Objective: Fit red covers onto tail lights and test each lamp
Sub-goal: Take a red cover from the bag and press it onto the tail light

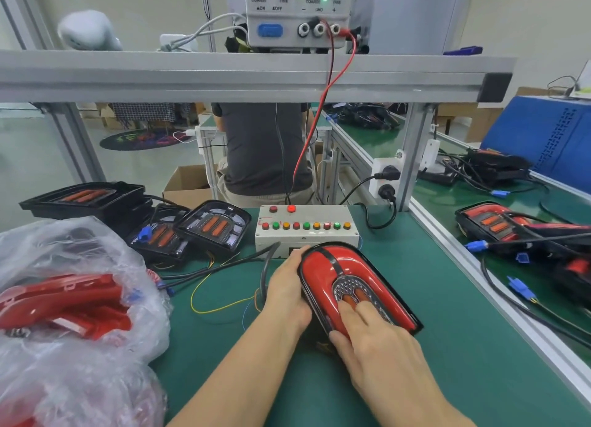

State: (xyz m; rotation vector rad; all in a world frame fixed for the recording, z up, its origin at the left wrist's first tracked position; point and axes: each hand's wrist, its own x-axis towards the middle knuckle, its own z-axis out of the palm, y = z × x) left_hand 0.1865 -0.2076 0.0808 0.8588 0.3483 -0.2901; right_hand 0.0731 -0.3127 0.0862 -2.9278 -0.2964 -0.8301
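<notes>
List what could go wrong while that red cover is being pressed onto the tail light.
1. The right hand presses only the near end of the red cover, so the far end may stay unseated.
2. The left hand grips the lamp's edge, where fingers might get pinched as the cover snaps down.
3. Loose wires lie beside the lamp and could catch underneath it.

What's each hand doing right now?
Left hand: grips the left edge of the tail light.
Right hand: fingers straight, pressing on the red cover.
</notes>
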